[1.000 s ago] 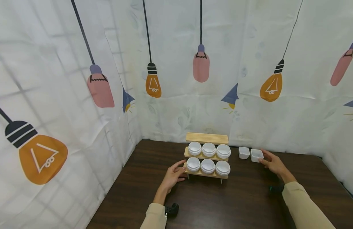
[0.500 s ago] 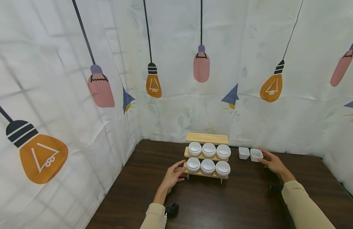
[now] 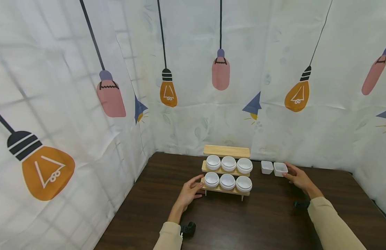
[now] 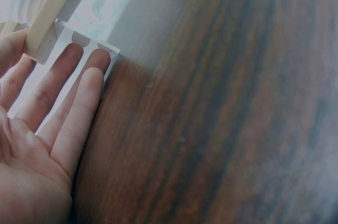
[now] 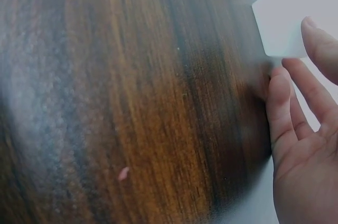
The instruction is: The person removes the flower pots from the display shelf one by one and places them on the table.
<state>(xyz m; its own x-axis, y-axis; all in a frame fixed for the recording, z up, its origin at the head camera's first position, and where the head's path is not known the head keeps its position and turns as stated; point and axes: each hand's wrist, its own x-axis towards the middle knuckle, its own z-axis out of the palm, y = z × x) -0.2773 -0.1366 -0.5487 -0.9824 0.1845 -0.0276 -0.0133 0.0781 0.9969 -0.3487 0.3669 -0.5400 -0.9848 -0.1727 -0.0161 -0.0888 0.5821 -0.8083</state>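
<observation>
Wooden tiered rack [image 3: 225, 170] already holds six round white bowls – top shelf bare; left hand [image 3: 190, 191] rests flat-fingered against its left end, right hand [image 3: 297, 178] touches, fingers relaxed, the nearer of two square white dishes [image 3: 280, 169] on the table, not yet lifted

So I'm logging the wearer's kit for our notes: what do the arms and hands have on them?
Both arms wear long beige sleeves. The left hand and right hand are bare: no gloves or rings visible. A small black device sits at the left wrist, and another at the right.

Soft, even light is filling the head view, its edges bowing outward. Both wrist views are blurring, a pale haze washing over the dark surface [image 4: 222, 129].
</observation>
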